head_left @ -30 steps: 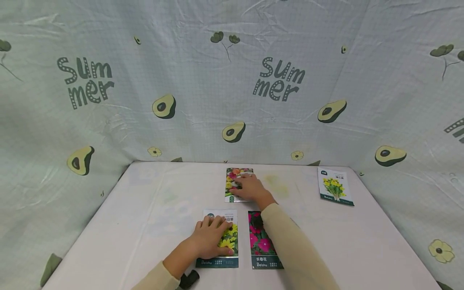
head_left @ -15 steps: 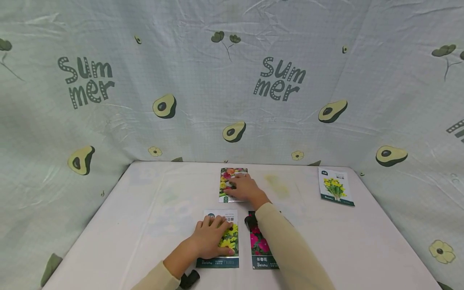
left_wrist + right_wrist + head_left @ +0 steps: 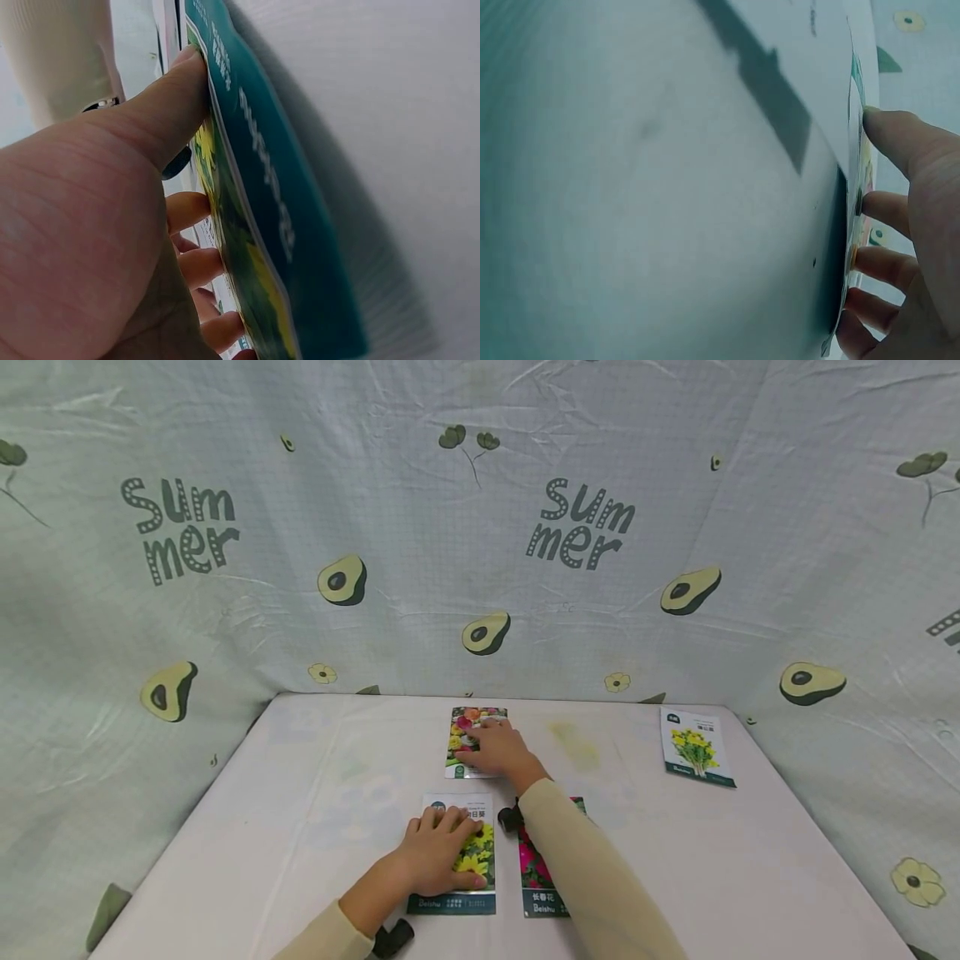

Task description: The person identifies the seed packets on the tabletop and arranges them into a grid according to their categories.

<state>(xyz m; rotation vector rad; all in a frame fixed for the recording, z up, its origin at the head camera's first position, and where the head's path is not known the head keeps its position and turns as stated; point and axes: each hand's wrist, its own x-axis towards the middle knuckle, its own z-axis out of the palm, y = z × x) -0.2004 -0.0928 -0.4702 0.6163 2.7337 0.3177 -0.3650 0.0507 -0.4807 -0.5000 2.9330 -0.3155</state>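
Note:
My left hand [image 3: 437, 853] rests with fingers spread on a seed packet with yellow flowers [image 3: 480, 852], which lies near the front of the table. In the left wrist view, the thumb and fingertips touch the packet's face beside its dark green lower band [image 3: 300, 247]. Farther back, my right hand [image 3: 495, 749] touches a seed packet with mixed colourful flowers [image 3: 459, 743], covering its right part. Seen from the right wrist, the fingertips [image 3: 881, 206] press on that packet's face. Beneath my right forearm lies a pink-flowered seed packet [image 3: 534, 868], partly hidden by the sleeve.
Another seed packet with yellow flowers [image 3: 697, 747] lies slightly turned at the back right of the white table [image 3: 315, 827]. Behind it hangs a pale cloth [image 3: 405, 510] printed with avocados. A black wrist device [image 3: 393, 937] sits below the left hand.
My right hand has slid the colourful-flower packet to the left along the back of the table. The left hand and the packet under it stay in place.

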